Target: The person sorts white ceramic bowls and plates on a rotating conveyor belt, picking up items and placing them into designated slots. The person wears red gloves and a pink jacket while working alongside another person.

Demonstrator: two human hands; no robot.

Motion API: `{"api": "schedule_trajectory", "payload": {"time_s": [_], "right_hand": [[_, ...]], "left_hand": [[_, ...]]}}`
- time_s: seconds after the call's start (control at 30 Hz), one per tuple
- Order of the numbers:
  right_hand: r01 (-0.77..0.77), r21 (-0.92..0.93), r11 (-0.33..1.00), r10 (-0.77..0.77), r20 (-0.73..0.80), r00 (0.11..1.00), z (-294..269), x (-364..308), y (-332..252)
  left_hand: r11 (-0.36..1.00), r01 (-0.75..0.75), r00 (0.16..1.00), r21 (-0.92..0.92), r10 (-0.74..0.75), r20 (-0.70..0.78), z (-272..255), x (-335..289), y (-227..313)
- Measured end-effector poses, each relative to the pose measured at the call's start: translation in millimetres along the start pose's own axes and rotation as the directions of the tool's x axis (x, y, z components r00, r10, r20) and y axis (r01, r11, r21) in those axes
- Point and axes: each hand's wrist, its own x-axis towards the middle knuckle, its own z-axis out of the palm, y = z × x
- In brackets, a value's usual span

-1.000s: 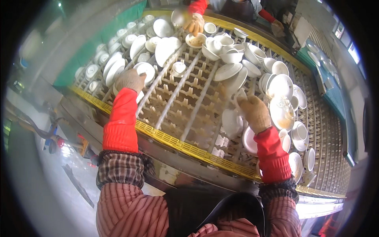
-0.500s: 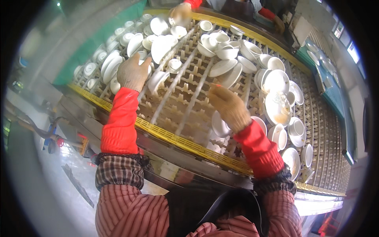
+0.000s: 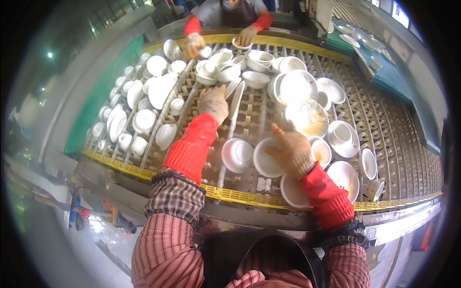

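My left hand (image 3: 213, 103), in a tan knitted glove, is closed at the edge of a white plate (image 3: 236, 100) that stands tilted, almost edge-on. A second plate (image 3: 233, 87) leans beside it; the contact is partly hidden by the fingers. My right hand (image 3: 291, 152), gloved alike, is open with thumb and fingers spread. Its thumb lies over the rim of a white bowl (image 3: 264, 161). An overturned bowl (image 3: 237, 155) sits to the left, and a food-stained plate (image 3: 309, 120) lies just beyond the right fingers.
Rows of pegs cover the wide conveyor (image 3: 384, 139), edged by a yellow strip (image 3: 240, 196). White dishes crowd its left side, and stacked bowls (image 3: 259, 60) sit at the far side. Across it, a person's gloved hand (image 3: 247, 36) touches a bowl. Green side panel (image 3: 91, 103) at left.
The view has shifted rightward. My left hand has moved from the left-side dishes to the leaning plates, one now tipped more upright. My right hand has moved right along the conveyor to another bowl.
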Motion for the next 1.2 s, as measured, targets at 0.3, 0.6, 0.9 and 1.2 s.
{"api": "schedule_trajectory", "payload": {"time_s": [0.3,0.6,0.9,1.2], "right_hand": [[-0.136,0.138,0.981,0.132,0.034,0.991,-15,-6,-11],[-0.244,0.7,0.671,0.288,0.057,0.956,-13,15,-47],[-0.311,0.867,0.389,0.326,0.186,0.927,-37,-3,-49],[0.064,0.134,0.989,-0.063,-0.013,0.998,-25,-25,-32]], "left_hand": [[0.575,0.388,0.847,-0.72,-0.531,0.032,-32,-18,-33],[0.51,0.151,0.874,-0.847,-0.468,-0.127,-99,-145,6],[0.288,-0.009,0.896,-0.958,-0.423,-0.135,-155,-193,157],[0.547,-0.572,0.757,-0.611,0.064,-0.651,-145,-190,167]]}}
